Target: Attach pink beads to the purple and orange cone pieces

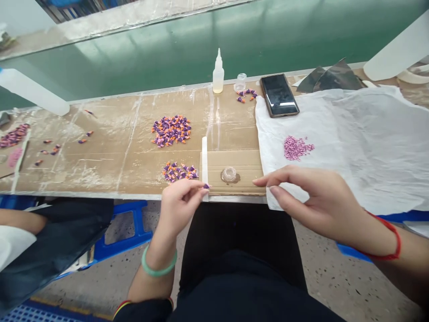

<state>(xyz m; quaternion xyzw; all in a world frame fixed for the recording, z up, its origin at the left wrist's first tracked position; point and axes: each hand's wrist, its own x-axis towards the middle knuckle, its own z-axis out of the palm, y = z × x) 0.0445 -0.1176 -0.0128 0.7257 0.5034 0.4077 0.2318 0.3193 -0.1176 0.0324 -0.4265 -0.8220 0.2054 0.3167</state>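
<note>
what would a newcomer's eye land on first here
Probably the larger purple-and-orange heap on the brown cardboard, left of centre. Then perhaps the pink bits on the white sheet at right. In front, the left hand pinches a small purple piece; the right hand hovers open.

Worktop [110, 152]: brown covering, pale seams, whitish smears. Large heap [171, 131] of purple-orange pieces near middle; smaller heap [177, 171] just nearer front edge. Loose pieces [55, 150] scattered toward left. Cardboard pad [250, 163] at front edge, white strip [204, 156] along its left side. White cloth [368, 143] spread over right part; phone [279, 95] overlapping its corner. Dropper bottle [218, 79] upright near back, clear cup [240, 82] just beside, few pieces [247, 93] near it.
</note>
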